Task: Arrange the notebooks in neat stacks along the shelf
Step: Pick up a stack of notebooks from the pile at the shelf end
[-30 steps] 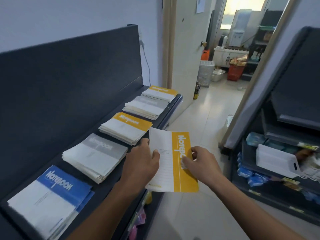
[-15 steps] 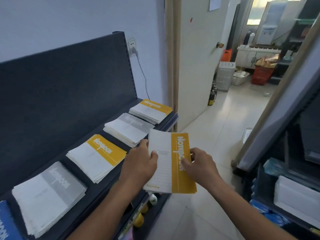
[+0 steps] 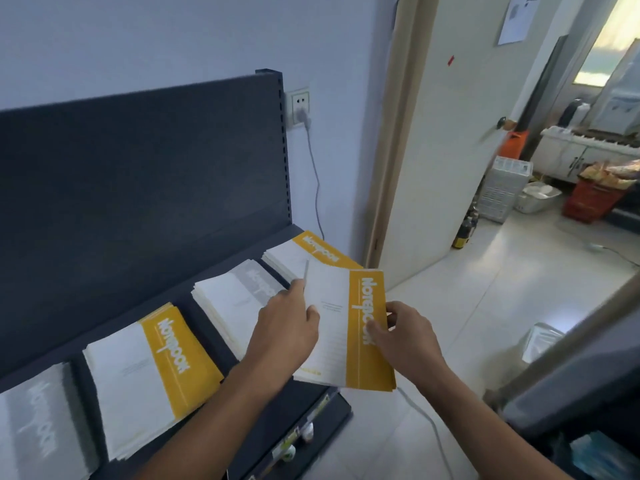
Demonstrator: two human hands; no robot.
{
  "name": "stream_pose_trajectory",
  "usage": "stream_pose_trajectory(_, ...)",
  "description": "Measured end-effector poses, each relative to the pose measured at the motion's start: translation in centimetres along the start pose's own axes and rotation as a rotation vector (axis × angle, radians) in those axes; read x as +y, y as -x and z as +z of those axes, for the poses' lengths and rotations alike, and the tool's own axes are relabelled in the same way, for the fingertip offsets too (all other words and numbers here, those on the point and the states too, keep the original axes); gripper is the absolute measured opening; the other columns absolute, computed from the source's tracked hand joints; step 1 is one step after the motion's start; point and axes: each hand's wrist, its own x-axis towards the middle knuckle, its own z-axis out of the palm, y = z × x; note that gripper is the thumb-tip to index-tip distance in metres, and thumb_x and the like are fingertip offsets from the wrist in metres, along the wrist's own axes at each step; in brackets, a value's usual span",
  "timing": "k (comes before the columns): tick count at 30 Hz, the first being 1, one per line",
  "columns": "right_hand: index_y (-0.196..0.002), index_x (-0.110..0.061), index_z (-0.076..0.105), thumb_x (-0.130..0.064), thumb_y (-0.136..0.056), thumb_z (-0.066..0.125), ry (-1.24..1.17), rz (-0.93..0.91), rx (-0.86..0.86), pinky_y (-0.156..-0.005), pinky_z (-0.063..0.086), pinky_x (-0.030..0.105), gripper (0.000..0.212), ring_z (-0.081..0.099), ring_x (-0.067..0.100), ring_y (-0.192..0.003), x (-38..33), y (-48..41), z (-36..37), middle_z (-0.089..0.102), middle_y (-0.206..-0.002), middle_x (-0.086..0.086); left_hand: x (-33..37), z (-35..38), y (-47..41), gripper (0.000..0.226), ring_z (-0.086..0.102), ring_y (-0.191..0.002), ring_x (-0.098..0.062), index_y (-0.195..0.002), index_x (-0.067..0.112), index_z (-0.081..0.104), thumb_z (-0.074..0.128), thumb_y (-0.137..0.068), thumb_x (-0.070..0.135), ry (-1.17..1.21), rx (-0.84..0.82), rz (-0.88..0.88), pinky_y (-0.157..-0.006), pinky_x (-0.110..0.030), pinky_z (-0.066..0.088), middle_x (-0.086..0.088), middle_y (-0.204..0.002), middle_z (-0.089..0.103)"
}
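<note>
Both hands hold a small bundle of yellow notebooks (image 3: 346,327) in the air, over the front edge of the shelf (image 3: 304,396). I think they keep it flat and level, with the title band toward the right, so that it goes down in the same direction as the stacks on the shelf. The far yellow stack (image 3: 304,252) lies at about 11 o'clock from the bundle, partly hidden behind its top edge, and it seems to be the goal, because the colour is the same. The grey stack (image 3: 235,296) is at 9 o'clock, under the left wrist, and the near yellow stack (image 3: 156,368) at 8 o'clock. Another grey stack (image 3: 38,424) lies at the left edge of the view.

The left hand (image 3: 287,323) grips the left side of the bundle, thumb on the white cover and fingers below, forearm crossing over the shelf. The right hand (image 3: 405,337) pinches the right side, thumb pressed on the yellow band. Both wrists are nearly straight, and the arms reach forward from 6 o'clock.
</note>
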Motion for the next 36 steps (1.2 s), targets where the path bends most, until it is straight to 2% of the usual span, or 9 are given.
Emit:
stream_pose_trajectory(3,-0.106,-0.033,0.055,-0.036,-0.095,0.06,0.04,0.003,-0.009,-0.086,0.055,0.039,0.012,0.064,0.016,-0.095,-0.8,-4.1,-0.5,0.063,-0.101,-0.011,0.6,0.8,-3.6,0.028,0.056,-0.094,-0.022,-0.128,0.022,0.045,0.047,-0.101,0.029,0.023,0.013,-0.043,-0.074,-0.036,0.051,-0.001,-0.105,0.061)
stream_pose_trajectory(7,-0.113,-0.027,0.064,-0.032,-0.093,0.061,0.099,-0.04,-0.032,-0.087,0.055,0.043,0.021,0.063,0.019,-0.095,-2.0,-9.3,-0.1,0.065,-0.105,-0.004,0.3,1.8,-7.4,0.037,0.056,-0.094,-0.022,-0.137,0.022,0.042,0.047,-0.101,0.027,0.033,0.039,-0.108,-0.071,-0.036,0.05,-0.001,-0.099,0.06)
stream_pose_trajectory(10,-0.113,-0.025,0.067,-0.031,-0.091,0.061,0.151,-0.07,-0.072,-0.087,0.054,0.042,0.023,0.063,0.021,-0.097,-2.3,-12.8,0.8,0.066,-0.106,0.0,-0.2,2.5,-9.1,0.031,0.056,-0.09,-0.02,-0.13,0.019,0.046,0.047,-0.1,0.025,0.028,0.058,-0.179,-0.068,-0.034,0.048,0.0,-0.093,0.059)
stream_pose_trajectory(14,-0.119,-0.025,0.069,-0.03,-0.088,0.062,0.237,-0.126,-0.1,-0.081,0.046,0.03,0.033,0.061,0.02,-0.1,-3.0,-17.1,2.0,0.066,-0.109,0.0,-0.1,3.5,-11.0,0.02,0.059,-0.091,-0.024,-0.118,0.017,0.046,0.05,-0.1,0.026,0.012,0.09,-0.28,-0.071,-0.038,0.05,-0.001,-0.092,0.059)
stream_pose_trajectory(18,-0.117,-0.023,0.068,-0.029,-0.088,0.062,0.256,-0.209,-0.159,-0.073,0.039,0.027,0.03,0.06,0.018,-0.097,-3.4,-21.2,3.0,0.065,-0.108,-0.003,0.1,4.7,-12.8,0.026,0.061,-0.092,-0.023,-0.122,0.018,0.043,0.055,-0.101,0.027,0.027,0.163,-0.373,-0.072,-0.035,0.051,-0.001,-0.098,0.06)
stream_pose_trajectory(21,-0.121,-0.026,0.065,-0.03,-0.089,0.064,0.264,-0.257,-0.232,-0.071,0.041,0.029,0.032,0.061,0.017,-0.095,-3.8,-24.0,3.8,0.064,-0.112,-0.005,0.3,5.5,-13.8,0.031,0.061,-0.094,-0.023,-0.126,0.016,0.043,0.056,-0.101,0.027,0.0,0.214,-0.45,-0.071,-0.031,0.046,-0.002,-0.102,0.06)
stream_pose_trajectory(28,-0.123,-0.023,0.06,-0.029,-0.088,0.065,0.286,-0.34,-0.396,-0.073,0.041,0.03,0.036,0.056,0.016,-0.092,-3.4,-28.0,5.2,0.062,-0.114,-0.002,1.3,7.4,-15.6,0.027,0.064,-0.096,-0.026,-0.12,0.012,0.044,0.057,-0.1,0.025,-0.174,0.241,-0.579,-0.067,-0.031,0.048,-0.006,-0.104,0.062)
stream_pose_trajectory(32,-0.127,-0.018,0.061,-0.028,-0.088,0.063,0.312,-0.389,-0.455,-0.078,0.048,0.033,0.04,0.061,0.023,-0.097,-2.6,-28.5,5.4,0.062,-0.114,0.003,2.0,8.5,-15.8,0.037,0.063,-0.1,-0.025,-0.13,0.012,0.045,0.058,-0.1,0.028,-0.294,0.237,-0.633,-0.071,-0.031,0.048,-0.006,-0.112,0.062)
stream_pose_trajectory(36,-0.128,-0.015,0.059,-0.029,-0.09,0.061,0.35,-0.429,-0.456,-0.074,0.043,0.033,0.04,0.061,0.027,-0.099,-2.2,-28.5,5.5,0.058,-0.115,0.006,2.4,9.2,-15.5,0.039,0.062,-0.099,-0.023,-0.134,0.014,0.046,0.057,-0.099,0.029,-0.353,0.259,-0.649,-0.074,-0.032,0.052,-0.004,-0.115,0.059)
